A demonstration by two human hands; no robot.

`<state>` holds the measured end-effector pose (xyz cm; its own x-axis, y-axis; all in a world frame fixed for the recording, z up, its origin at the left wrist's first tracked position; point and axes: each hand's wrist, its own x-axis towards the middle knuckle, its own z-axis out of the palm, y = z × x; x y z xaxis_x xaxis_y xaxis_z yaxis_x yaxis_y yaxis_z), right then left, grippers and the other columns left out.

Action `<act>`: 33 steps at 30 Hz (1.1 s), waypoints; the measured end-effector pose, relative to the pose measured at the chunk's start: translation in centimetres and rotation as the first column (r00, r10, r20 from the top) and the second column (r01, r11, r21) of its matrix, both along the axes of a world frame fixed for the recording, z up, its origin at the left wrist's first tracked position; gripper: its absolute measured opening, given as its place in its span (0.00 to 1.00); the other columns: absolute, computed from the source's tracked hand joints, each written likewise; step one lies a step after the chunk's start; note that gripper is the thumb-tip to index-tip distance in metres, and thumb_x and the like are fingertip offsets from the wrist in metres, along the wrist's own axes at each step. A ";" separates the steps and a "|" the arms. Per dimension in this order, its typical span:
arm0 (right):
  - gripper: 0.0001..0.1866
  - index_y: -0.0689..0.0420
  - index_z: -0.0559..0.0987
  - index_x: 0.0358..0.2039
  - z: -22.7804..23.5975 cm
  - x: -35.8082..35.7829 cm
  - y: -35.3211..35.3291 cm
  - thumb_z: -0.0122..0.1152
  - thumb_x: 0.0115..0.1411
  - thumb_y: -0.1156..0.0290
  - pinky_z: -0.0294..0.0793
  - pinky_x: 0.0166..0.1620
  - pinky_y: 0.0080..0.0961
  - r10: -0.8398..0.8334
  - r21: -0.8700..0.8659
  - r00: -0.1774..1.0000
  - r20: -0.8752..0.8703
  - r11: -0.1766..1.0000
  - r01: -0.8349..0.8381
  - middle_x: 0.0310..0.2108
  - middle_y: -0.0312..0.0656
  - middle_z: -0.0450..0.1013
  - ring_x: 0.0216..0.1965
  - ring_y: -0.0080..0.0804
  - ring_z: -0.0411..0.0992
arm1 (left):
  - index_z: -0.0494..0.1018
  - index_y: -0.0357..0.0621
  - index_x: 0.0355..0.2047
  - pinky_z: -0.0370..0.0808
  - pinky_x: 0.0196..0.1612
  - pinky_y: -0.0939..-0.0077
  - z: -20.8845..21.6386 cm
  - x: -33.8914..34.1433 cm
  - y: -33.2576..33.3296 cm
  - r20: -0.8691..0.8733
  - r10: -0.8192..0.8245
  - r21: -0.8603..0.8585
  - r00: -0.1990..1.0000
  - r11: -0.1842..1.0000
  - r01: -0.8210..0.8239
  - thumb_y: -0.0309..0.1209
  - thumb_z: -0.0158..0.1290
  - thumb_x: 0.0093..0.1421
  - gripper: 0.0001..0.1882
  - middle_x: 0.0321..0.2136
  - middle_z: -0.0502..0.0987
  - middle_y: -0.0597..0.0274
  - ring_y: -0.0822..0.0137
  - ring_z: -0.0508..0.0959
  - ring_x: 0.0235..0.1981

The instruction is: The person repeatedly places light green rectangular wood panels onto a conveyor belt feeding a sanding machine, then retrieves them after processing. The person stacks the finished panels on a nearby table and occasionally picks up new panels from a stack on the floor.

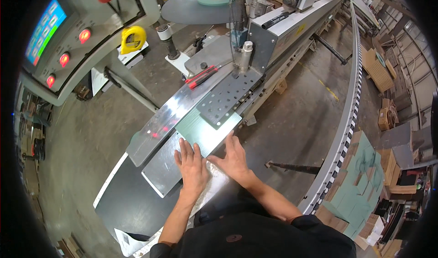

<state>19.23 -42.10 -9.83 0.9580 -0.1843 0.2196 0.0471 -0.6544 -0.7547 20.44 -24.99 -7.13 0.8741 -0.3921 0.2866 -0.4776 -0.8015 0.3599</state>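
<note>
A pale green, shiny panel (pixel 207 137) lies on the machine's metal infeed table, its far part under a grey plate dotted with holes (pixel 226 98). My left hand (pixel 191 165) rests flat with fingers stretched out, its fingertips at the panel's near left side and over the metal table plate (pixel 164 169). My right hand (pixel 233 160) is at the near right edge of the panel, thumb apart from the fingers and fingertips touching or close to the edge. A long polished metal fence (pixel 166 116) runs along the panel's left side.
Red-handled pliers (pixel 203 76) lie on the fence's far end. A control panel (pixel 68 43) with lit red buttons and a yellow tape measure (pixel 133 39) stands at left. A long curved-looking rail (pixel 349 121) passes on the right, beside stacked green boards (pixel 358 189).
</note>
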 end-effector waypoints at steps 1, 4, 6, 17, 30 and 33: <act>0.67 0.71 0.46 0.71 0.0 0.5 -1.1 0.82 0.44 0.55 0.75 0.45 0.46 0.003 0.013 1.000 -0.002 1.000 -0.003 0.46 0.58 0.68 0.45 0.59 0.71 | 0.58 0.35 0.68 0.40 0.71 0.35 -0.1 0.6 -0.9 0.007 -0.012 0.014 1.000 1.000 0.012 0.25 0.58 0.58 0.38 0.67 0.58 0.25 0.36 0.47 0.74; 0.67 0.70 0.47 0.71 0.1 2.3 -4.6 0.83 0.42 0.58 0.75 0.45 0.45 0.005 0.043 1.000 -0.002 0.999 -0.005 0.47 0.59 0.69 0.45 0.60 0.71 | 0.57 0.33 0.67 0.41 0.70 0.35 0.0 2.3 -4.5 -0.001 -0.014 0.014 1.000 1.000 0.014 0.24 0.58 0.58 0.38 0.67 0.58 0.25 0.36 0.47 0.74; 0.67 0.70 0.47 0.71 0.2 3.6 -7.0 0.84 0.41 0.59 0.75 0.46 0.45 -0.002 0.050 1.000 0.006 0.999 0.002 0.48 0.59 0.69 0.45 0.60 0.72 | 0.62 0.28 0.64 0.43 0.70 0.35 0.3 3.6 -7.0 -0.006 -0.017 -0.011 1.000 1.000 0.017 0.24 0.57 0.58 0.34 0.64 0.63 0.27 0.36 0.51 0.73; 0.59 0.76 0.59 0.65 0.6 7.9 -17.8 0.84 0.41 0.57 0.74 0.53 0.45 -0.090 -0.027 0.992 0.083 0.995 0.092 0.50 0.62 0.71 0.50 0.61 0.72 | 0.69 0.25 0.57 0.66 0.57 0.42 0.3 8.7 -18.3 0.077 -0.082 -0.136 0.994 0.986 0.092 0.24 0.58 0.58 0.26 0.46 0.77 0.33 0.35 0.76 0.49; 0.42 0.72 0.66 0.61 3.1 11.2 -20.7 0.74 0.52 0.61 0.73 0.56 0.56 -0.450 0.028 0.890 -0.076 0.891 0.453 0.56 0.56 0.68 0.58 0.54 0.68 | 0.65 0.29 0.64 0.61 0.69 0.55 4.1 1.8 -18.5 0.025 -0.444 -0.224 0.896 0.870 0.438 0.30 0.53 0.67 0.28 0.69 0.61 0.38 0.44 0.62 0.69; 0.34 0.70 0.68 0.59 5.4 4.5 -17.0 0.69 0.56 0.66 0.74 0.53 0.52 -0.569 0.096 0.821 0.049 0.821 0.563 0.52 0.55 0.69 0.57 0.54 0.68 | 0.65 0.30 0.65 0.70 0.61 0.63 3.0 -3.7 -15.2 -0.066 -0.554 -0.456 0.830 0.757 0.469 0.27 0.51 0.69 0.26 0.66 0.66 0.42 0.52 0.71 0.63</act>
<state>23.77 -59.08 -4.45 0.6622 -0.7074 0.2471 -0.2582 -0.5250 -0.8110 16.72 -40.19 -4.15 0.6283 -0.6814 0.3755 -0.6633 -0.2169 0.7162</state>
